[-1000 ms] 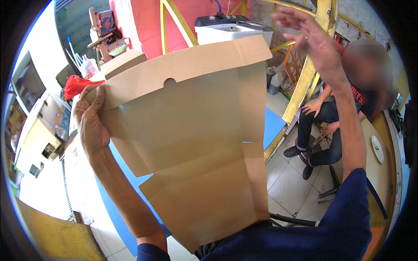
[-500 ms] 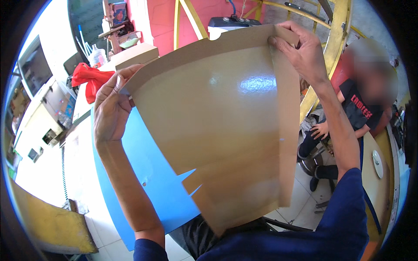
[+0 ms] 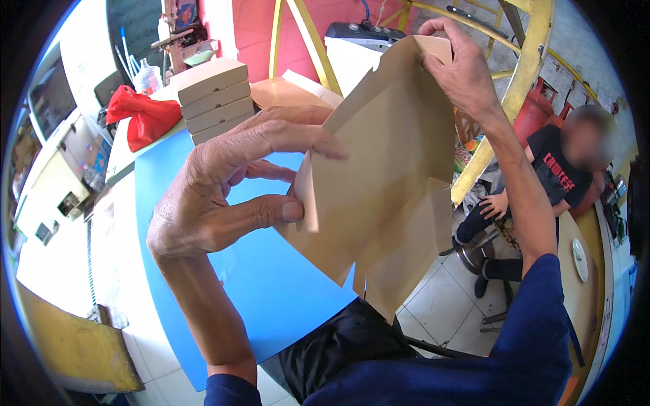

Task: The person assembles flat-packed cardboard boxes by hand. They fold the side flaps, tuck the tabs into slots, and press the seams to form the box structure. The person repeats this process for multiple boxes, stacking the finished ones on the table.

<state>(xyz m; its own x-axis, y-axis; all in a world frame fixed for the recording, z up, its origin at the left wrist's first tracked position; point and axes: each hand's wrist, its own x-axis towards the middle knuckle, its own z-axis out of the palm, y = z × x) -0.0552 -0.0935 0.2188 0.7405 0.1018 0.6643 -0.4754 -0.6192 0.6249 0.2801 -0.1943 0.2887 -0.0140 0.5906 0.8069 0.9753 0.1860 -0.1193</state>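
Note:
A brown cardboard box blank (image 3: pixel 379 176), partly folded, is held up in front of me above a blue tabletop (image 3: pixel 271 284). My left hand (image 3: pixel 230 176) pinches its bent-up left flap, thumb on the outer side and fingers reaching over the edge. The upper right corner is gripped by my right hand (image 3: pixel 467 78), with the thumb on the inner face. Slits and loose flaps show at the blank's lower end, over my lap.
Folded cardboard boxes (image 3: pixel 215 95) are stacked on the far left of the table, beside a red bag (image 3: pixel 145 118). Flat cardboard (image 3: pixel 288 95) lies right of the stack. A yellow metal frame (image 3: pixel 504 115) stands at the right, near a seated person (image 3: pixel 555 162). A white plate (image 3: pixel 579 260) rests on another table.
The blank has gone from nearly flat to bent, its left flap folded up. My left hand has moved right and nearer from the far left corner to that flap. The right hand keeps its corner.

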